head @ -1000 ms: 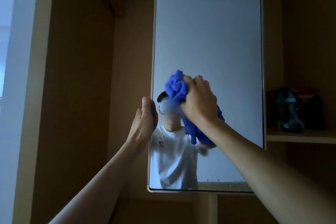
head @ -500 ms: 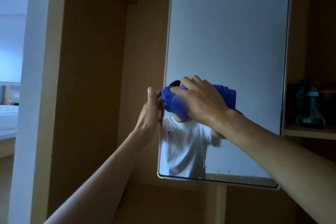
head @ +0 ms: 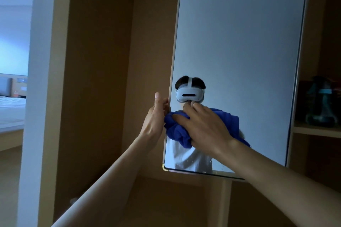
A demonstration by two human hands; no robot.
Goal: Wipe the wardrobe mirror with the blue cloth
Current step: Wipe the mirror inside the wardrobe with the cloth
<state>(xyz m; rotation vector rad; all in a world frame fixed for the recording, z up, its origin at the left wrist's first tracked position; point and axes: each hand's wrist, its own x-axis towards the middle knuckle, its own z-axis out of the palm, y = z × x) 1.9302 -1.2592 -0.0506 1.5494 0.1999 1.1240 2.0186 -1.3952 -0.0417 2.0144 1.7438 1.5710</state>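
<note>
A tall wardrobe mirror (head: 239, 42) with a thin gold frame fills the upper right of the head view. My right hand (head: 204, 127) presses a bunched blue cloth (head: 177, 132) against the lower left part of the glass. My left hand (head: 155, 118) grips the mirror's left edge, thumb up, right beside the cloth. The glass reflects a person in a white shirt wearing a white headset. Small specks show near the mirror's bottom edge.
Brown wardrobe panels (head: 96, 79) stand to the left of the mirror. A shelf (head: 317, 131) on the right holds a dark teal object (head: 319, 103). A white wall edge (head: 38, 79) and a bed (head: 11, 110) lie at far left.
My right hand has carried the blue cloth down and left across the glass, uncovering the reflected headset. My left hand stays on the mirror's edge. The view has shifted left.
</note>
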